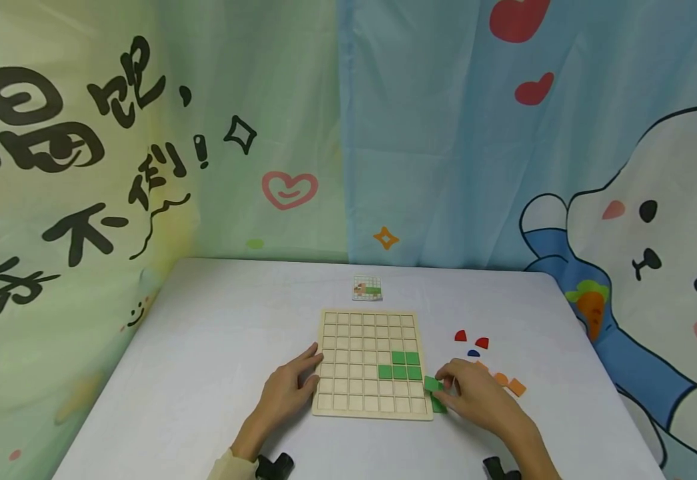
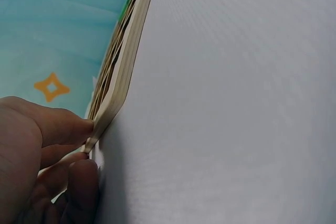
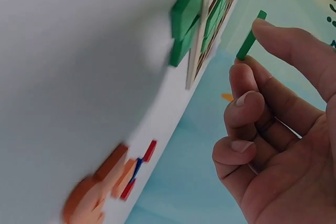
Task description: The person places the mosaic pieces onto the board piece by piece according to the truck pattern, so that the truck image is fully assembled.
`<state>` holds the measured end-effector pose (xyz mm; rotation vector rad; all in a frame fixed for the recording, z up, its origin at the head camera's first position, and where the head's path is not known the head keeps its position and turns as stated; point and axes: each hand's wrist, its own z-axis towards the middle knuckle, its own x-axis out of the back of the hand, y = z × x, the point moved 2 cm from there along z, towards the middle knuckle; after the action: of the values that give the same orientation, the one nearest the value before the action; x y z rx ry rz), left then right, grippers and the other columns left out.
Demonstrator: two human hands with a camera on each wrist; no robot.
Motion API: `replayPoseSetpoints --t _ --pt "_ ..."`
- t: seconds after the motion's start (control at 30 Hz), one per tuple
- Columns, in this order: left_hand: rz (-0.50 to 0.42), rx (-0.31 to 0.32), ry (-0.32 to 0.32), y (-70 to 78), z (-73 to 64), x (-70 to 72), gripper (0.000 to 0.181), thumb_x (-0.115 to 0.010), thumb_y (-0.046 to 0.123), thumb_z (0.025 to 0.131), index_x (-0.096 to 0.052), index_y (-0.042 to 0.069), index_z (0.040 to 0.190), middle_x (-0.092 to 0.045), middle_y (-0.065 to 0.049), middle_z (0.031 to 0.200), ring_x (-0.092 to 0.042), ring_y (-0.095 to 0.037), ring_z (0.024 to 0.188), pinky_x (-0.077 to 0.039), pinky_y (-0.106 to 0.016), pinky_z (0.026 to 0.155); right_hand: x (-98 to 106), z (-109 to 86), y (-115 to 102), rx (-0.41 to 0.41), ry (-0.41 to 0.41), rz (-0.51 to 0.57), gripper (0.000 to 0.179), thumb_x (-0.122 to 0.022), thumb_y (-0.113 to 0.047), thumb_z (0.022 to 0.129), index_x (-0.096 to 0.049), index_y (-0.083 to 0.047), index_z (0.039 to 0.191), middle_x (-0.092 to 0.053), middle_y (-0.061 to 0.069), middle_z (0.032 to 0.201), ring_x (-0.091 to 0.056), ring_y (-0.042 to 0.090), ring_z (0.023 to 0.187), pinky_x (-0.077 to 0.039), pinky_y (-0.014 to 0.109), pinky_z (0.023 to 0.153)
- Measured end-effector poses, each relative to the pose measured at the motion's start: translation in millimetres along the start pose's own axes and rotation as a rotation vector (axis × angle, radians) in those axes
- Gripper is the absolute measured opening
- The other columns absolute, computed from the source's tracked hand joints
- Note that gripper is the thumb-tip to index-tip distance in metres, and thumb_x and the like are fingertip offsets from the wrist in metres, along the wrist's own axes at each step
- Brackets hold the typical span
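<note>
A pale wooden grid board (image 1: 348, 387) lies on the white table, with several green square tiles (image 1: 406, 366) set in its right-hand cells. My left hand (image 1: 288, 389) rests at the board's left edge, thumb and fingertips touching the rim. Just off the right edge, my right hand (image 1: 474, 393) pinches a green tile (image 3: 252, 35) between thumb and fingers, the tile seen edge-on in the right wrist view. Loose green tiles (image 3: 187, 14) lie beside the board below this hand, partly covered by it in the head view.
A small picture card (image 1: 367, 288) with a grid lies beyond the board. Right of the board are red pieces (image 1: 482, 343), a blue half-round piece (image 1: 473, 353) and several orange pieces (image 1: 516, 387), some partly behind my right hand. Printed curtains (image 1: 420, 133) hang behind the table.
</note>
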<state>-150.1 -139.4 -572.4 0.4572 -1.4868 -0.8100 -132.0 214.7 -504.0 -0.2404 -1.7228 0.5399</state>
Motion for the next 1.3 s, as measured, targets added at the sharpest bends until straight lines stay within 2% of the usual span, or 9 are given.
replayPoseSetpoints --t 0.37,0.63,0.97,1.3 --pt "-0.005 0.003 -0.005 -1.7 0.5 -0.7 0.045 -0.07 0.011 0.098 -0.067 0.009 0.143 -0.056 -0.007 0.16 -0.039 0.0 0.05 -0.036 -0.021 0.051 -11 29.3 -9 0.109 0.023 0.002 0.022 -0.086 -0.018 0.088 -0.078 -0.008 0.105 -0.061 -0.007 0.082 -0.049 0.006 0.074 -0.044 0.022 0.067" --pt "-0.006 -0.001 -0.012 -2.6 1.7 -1.3 0.045 -0.07 0.011 0.098 -0.067 0.009 0.143 -0.055 -0.006 0.161 -0.04 0.001 0.05 -0.037 -0.021 0.052 -17 42.4 -17 0.16 0.029 0.001 0.018 -0.084 -0.016 0.09 -0.077 -0.007 0.105 -0.062 -0.006 0.084 -0.05 0.006 0.076 -0.046 0.023 0.069" --pt "-0.006 -0.001 -0.012 -1.5 1.6 -0.1 0.045 -0.069 0.011 0.098 -0.067 0.008 0.143 -0.056 -0.006 0.16 -0.039 0.001 0.05 -0.037 -0.02 0.052 -26 58.7 -25 0.115 -0.004 0.0 0.021 -0.085 -0.017 0.09 -0.077 -0.007 0.106 -0.058 -0.004 0.082 -0.051 0.01 0.079 -0.046 0.026 0.072" --pt "-0.003 -0.001 -0.008 -1.6 1.7 -0.6 0.045 -0.07 0.011 0.098 -0.067 0.008 0.143 -0.056 -0.006 0.16 -0.038 0.001 0.05 -0.037 -0.02 0.052 -30 66.4 -30 0.164 0.002 0.005 0.018 -0.084 -0.016 0.091 -0.075 -0.006 0.104 -0.06 -0.003 0.083 -0.051 0.011 0.079 -0.047 0.027 0.073"
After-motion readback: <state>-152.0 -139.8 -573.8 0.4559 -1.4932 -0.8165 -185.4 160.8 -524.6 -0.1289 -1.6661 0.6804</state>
